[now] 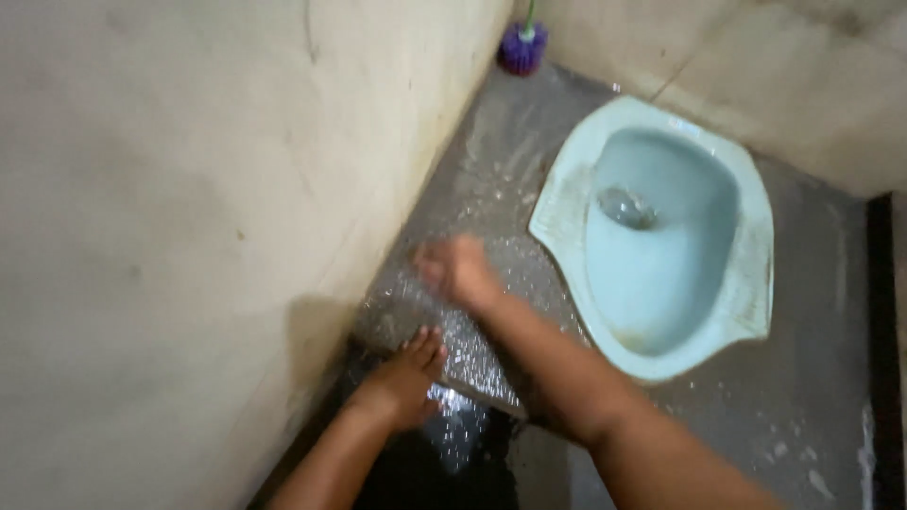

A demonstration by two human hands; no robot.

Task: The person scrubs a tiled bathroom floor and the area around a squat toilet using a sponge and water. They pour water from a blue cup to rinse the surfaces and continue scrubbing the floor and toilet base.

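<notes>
Floor (491, 179) beside the squat toilet (746, 283) is wet; your right hand (458, 269), blurred, fingers unclear, rubs it; left hand (406, 378) rests flat, fingers together.

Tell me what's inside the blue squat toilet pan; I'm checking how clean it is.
Inside the pale blue squat toilet pan a drain hole shows at the far end, with brownish stains near the front. Nothing else lies in it; the inside of the drain is hidden.

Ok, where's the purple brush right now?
The purple brush stands at the top of the head view, in the corner where the walls meet, beyond the pale blue squat toilet.
</notes>
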